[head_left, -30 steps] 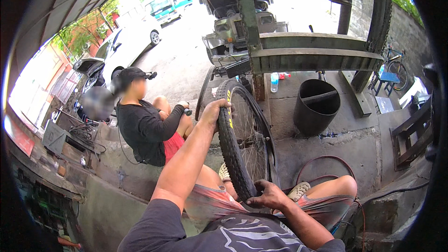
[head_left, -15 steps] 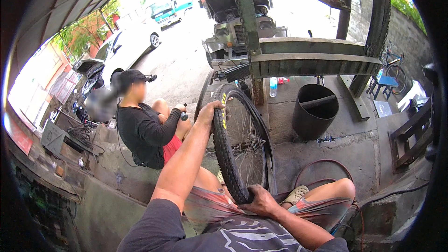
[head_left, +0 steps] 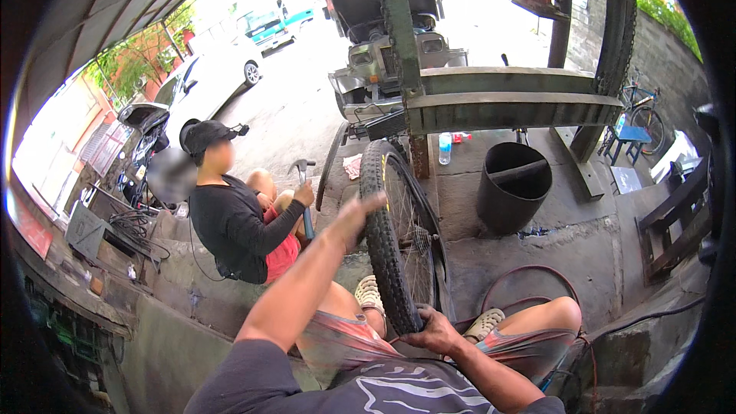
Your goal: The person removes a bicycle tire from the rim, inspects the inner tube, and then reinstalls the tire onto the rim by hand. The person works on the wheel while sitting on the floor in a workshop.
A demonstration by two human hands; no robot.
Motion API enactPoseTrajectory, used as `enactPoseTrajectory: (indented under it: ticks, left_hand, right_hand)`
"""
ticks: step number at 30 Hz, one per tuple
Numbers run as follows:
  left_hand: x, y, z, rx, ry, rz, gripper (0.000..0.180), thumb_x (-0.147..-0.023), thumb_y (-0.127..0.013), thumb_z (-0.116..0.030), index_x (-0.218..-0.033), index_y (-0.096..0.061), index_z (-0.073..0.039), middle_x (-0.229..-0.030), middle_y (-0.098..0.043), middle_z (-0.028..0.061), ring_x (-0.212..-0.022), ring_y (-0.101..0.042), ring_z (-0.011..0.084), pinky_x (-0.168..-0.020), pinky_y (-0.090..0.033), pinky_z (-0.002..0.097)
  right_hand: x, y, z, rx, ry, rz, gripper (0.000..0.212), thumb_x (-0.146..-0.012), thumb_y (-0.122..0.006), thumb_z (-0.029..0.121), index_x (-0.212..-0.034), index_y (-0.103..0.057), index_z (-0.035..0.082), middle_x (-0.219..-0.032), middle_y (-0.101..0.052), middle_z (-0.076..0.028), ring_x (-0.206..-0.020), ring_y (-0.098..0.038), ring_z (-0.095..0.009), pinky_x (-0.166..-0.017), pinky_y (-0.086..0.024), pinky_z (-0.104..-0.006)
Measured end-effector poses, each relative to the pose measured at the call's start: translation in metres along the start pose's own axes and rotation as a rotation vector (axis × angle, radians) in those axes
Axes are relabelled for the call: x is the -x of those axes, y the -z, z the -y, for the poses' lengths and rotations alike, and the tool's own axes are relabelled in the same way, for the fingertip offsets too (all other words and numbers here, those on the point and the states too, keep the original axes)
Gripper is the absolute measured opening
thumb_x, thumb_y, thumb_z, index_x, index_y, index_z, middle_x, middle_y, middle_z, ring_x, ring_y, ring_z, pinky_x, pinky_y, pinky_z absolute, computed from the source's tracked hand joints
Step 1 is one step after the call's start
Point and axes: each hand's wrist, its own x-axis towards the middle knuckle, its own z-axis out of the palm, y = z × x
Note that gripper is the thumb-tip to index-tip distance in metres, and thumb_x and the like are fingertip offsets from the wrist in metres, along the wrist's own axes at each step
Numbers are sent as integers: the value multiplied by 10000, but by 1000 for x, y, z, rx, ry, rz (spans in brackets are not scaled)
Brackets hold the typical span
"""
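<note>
1. A black knobbly-treaded bicycle wheel with thin metal spokes is stood upright on its edge between the knees of the person wearing the camera, its lower rim low against the lap.
2. The lower part of the tyre is gripped by the right hand, whose fingers are curled closed around the tread.
3. The left hand is held open with the fingers stretched out, just beside the upper left of the tyre; whether the rubber is actually touched cannot be told.
4. Patterned reddish shorts and a pale perforated clog are seen to the left of the wheel, and a second pale clog to its right.
5. A loop of thin dark red inner tube is laid on the concrete floor behind the right knee.
6. A seated person in a black cap and black long-sleeved top is placed to the left (facing the wheel), and a hammer with a blue handle is held upright in that person's hand.
7. A black round plastic bucket is stood on the floor to the right of the wheel, near a clear plastic bottle.
8. A green-grey steel frame is set across behind them.
</note>
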Motion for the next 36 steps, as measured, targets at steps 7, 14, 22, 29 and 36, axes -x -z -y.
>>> enactPoseTrajectory:
  ticks: [7,14,22,29,36]
  left_hand:
    - [112,-44,105,-219,-296,-249,649,-805,-988,-129,-1328,-618,-25,-1069,-663,29,-965,-669,188,-887,-612,383]
    - [102,-93,28,-55,-230,-76,523,-804,-902,-44,-1260,-649,-12,-1015,-709,47,-872,-711,177,-812,-631,353]
    - [56,-141,3,-94,-224,78,504,-859,-904,-168,-1266,-675,21,-944,-758,111,-701,-749,205,-646,-654,345]
    - [21,-111,1,-154,-108,106,785,-834,-971,-260,-1454,-573,11,-1071,-756,137,-835,-771,239,-731,-678,390]
    - [58,-72,69,-591,-250,-100,1005,-733,-1006,-111,-1574,-477,44,-1246,-736,130,-1098,-725,259,-1041,-599,392]
  right_hand:
    - [5,3,1,86,-147,124,587,-805,-976,291,-1277,-784,-2,-1173,-808,-165,-1086,-771,-262,-989,-591,-412]
    - [35,9,78,-160,-125,31,436,-930,-912,217,-1271,-748,-1,-1104,-797,-51,-988,-721,-127,-906,-592,-330]
    - [42,33,123,-181,-99,-133,454,-939,-869,180,-1303,-706,-35,-1064,-801,-125,-993,-751,-161,-899,-614,-358]
    - [-17,25,114,-181,-18,-286,367,-966,-827,208,-1225,-717,-28,-954,-809,-129,-789,-795,-206,-749,-651,-401]
    - [-46,25,94,-149,38,-171,492,-887,-833,213,-1285,-702,-46,-1040,-813,-143,-955,-785,-235,-879,-635,-410]
